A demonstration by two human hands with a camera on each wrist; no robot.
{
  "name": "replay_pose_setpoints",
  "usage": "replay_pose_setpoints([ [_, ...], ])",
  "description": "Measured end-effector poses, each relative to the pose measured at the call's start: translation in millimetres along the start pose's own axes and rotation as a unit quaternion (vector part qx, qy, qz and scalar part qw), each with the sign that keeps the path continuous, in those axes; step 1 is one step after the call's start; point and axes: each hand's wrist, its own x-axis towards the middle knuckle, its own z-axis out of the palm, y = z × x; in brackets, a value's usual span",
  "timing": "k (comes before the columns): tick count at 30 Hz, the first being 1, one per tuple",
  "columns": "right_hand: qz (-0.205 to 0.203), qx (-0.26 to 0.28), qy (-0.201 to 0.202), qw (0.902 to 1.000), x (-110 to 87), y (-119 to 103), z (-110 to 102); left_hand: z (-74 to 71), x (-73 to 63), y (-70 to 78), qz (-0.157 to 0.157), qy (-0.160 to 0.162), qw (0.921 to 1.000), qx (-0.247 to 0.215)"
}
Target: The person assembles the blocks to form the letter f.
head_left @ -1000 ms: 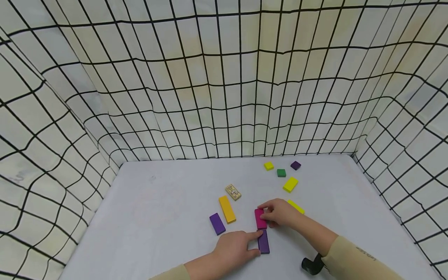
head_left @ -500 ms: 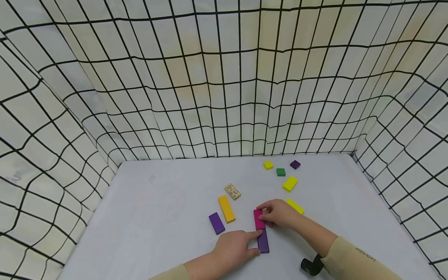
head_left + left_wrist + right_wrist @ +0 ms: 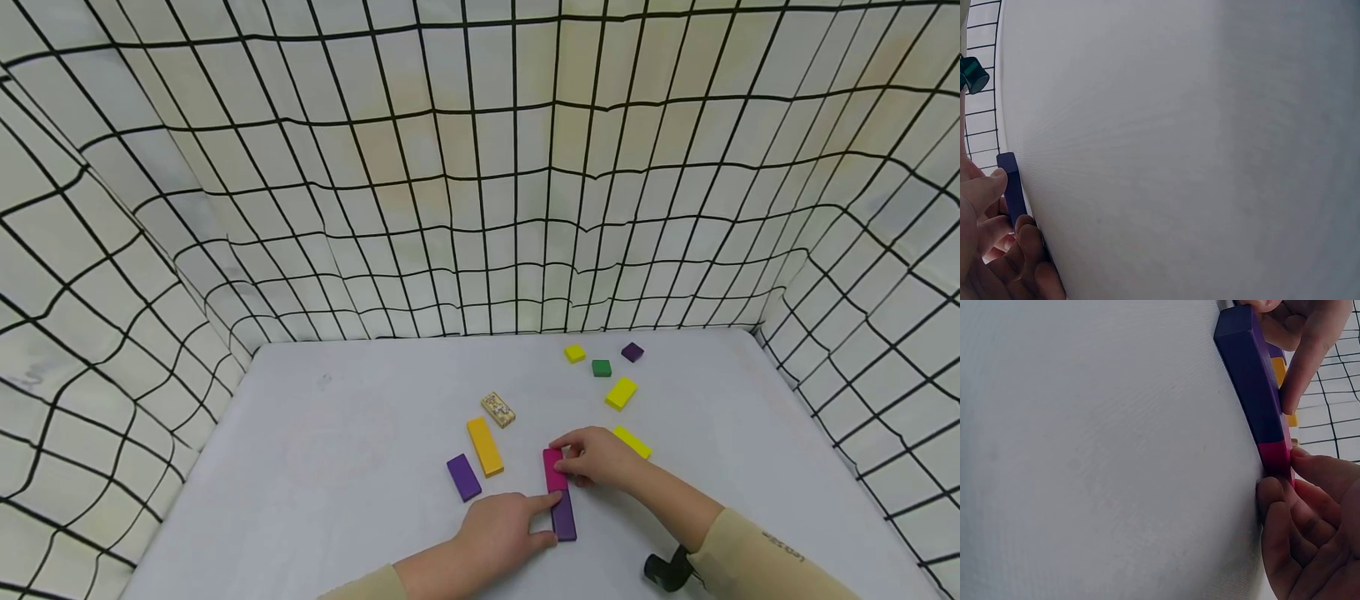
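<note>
In the head view a purple block (image 3: 564,515) and a pink block (image 3: 555,469) lie end to end on the white table, touching. My left hand (image 3: 498,529) holds the purple block, its index fingertip by the joint and its thumb at the near end. My right hand (image 3: 600,456) pinches the pink block between thumb and fingers. From the right wrist, the purple block (image 3: 1249,372) meets a short visible stretch of the pink block (image 3: 1275,456); fingers hide the remainder. In the left wrist view, the left thumb rests against the purple block (image 3: 1015,194).
Left of the hands lie another purple block (image 3: 464,477), an orange block (image 3: 485,447) and a patterned block (image 3: 498,409). Farther right are yellow blocks (image 3: 621,393), a green block (image 3: 602,368) and a dark purple one (image 3: 632,352). Black netting (image 3: 517,208) surrounds the table.
The pink block has shifted slightly toward the purple block, closing the thin gap between them. Both hands are otherwise almost still in the last half second.
</note>
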Motion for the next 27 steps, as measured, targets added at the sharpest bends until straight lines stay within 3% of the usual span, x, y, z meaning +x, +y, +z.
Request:
replay_pose_setpoints([
  [27, -0.004, 0.007, -0.002, 1.0000, 0.8, 2.2, -0.2, 3.3, 1.2, -1.5, 0.006, 0.007, 0.9999, 0.004],
])
